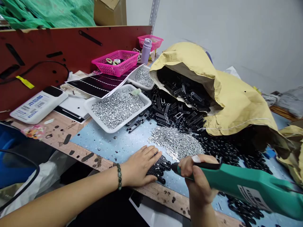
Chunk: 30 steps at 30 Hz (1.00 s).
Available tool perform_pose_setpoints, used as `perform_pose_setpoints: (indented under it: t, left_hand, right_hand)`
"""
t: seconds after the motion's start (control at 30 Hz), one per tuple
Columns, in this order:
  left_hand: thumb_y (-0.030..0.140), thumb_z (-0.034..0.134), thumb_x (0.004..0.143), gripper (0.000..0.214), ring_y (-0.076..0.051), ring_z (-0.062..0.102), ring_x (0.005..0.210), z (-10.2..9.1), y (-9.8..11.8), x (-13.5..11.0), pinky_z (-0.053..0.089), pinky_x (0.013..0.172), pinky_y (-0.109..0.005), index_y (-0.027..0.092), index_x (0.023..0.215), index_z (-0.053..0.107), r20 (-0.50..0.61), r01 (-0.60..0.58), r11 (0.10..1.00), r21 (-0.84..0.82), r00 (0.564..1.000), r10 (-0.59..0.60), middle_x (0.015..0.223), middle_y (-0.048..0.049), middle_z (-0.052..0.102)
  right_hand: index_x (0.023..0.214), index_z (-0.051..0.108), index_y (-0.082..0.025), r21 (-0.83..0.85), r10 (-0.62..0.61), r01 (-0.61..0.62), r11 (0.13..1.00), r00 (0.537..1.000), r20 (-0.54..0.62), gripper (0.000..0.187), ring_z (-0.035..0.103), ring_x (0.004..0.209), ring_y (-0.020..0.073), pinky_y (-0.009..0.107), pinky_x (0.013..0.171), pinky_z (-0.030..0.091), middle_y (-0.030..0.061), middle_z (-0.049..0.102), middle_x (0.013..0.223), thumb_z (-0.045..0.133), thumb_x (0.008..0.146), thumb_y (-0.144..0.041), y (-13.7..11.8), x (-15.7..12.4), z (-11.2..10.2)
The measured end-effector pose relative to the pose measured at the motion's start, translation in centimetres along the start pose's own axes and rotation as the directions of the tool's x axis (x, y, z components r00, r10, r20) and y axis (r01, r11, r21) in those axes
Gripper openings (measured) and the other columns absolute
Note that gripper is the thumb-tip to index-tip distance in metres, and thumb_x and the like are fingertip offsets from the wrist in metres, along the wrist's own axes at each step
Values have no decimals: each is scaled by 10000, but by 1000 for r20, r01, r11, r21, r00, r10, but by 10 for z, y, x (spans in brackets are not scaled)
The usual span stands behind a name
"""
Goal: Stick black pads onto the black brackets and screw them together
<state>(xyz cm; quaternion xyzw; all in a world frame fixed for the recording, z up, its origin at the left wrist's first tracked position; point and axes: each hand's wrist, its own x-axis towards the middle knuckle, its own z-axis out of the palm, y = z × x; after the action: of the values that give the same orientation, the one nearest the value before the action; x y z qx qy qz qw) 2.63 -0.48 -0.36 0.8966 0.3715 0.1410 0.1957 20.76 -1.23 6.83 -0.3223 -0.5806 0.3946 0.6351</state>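
Note:
Wrapped around the front of a green electric screwdriver (241, 183), my right hand (199, 176) keeps the tool lying almost level, its black nose pointing left. That tip is beside a small cluster of black plastic parts (159, 168) near the table's front edge. Over the left side of this cluster lies my left hand (139, 165), palm down, fingers stretched out; what is under the palm is hidden. Just beyond both hands are a heap of silvery nuts (163, 135) and a heap of small screws (187, 146) on the blue mat (106, 145).
A white tray of nuts (118, 108) stands at the left, a smaller white tray (143, 77) behind it. Yellow paper sacks (241, 97) spill black parts (165, 110) across the back and right. Pink baskets (115, 67) and a purple bottle (146, 52) are farther back.

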Motion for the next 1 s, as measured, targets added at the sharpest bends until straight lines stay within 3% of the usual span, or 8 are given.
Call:
perform_pose_setpoints:
  t: [0.13,0.3,0.6,0.83,1.0]
  left_hand:
    - [497,584,811,798,-344,282,1338,-2,0,0,229,1108,-491,146,1434,228,11,3,1000,-5,1000,-3,1424,-166,364]
    - [479,594,809,797,-339,287,1335,-2,0,0,226,1111,-484,154,1437,225,1,-1,1000,-25,1000,1,1426,-160,361]
    - [483,576,818,797,-345,275,1338,-3,0,1,221,1113,-489,142,1442,215,30,4,1000,-25,1000,-3,1430,-165,349]
    - [490,581,814,796,-341,283,1333,-4,0,1,229,1109,-490,160,1442,218,10,6,999,-36,1000,-6,1429,-158,351]
    - [485,592,807,808,-340,286,1331,-3,0,1,225,1111,-485,161,1444,213,12,10,999,-40,1000,-10,1425,-153,357]
  right_hand:
    - [967,547,-217,-35,2,-1,999,999,51,110,493,482,112,301,544,434,-66,511,562,535,863,-186,-3,-1,1]
    - [1050,571,-186,7,-55,55,998,998,-12,208,481,456,111,314,528,425,-55,508,557,513,851,-204,-19,2,1]
    - [971,564,-221,-67,-10,11,998,1000,18,114,516,468,122,323,561,453,-64,515,558,529,864,-239,-3,-5,-4]
    - [937,594,-180,-43,-70,68,997,996,-50,127,489,441,119,334,530,429,-47,506,556,536,825,-197,-22,-5,2]
    - [979,590,-204,-51,-54,56,997,998,45,143,495,450,126,339,533,437,-48,507,561,535,850,-231,-15,-3,0]
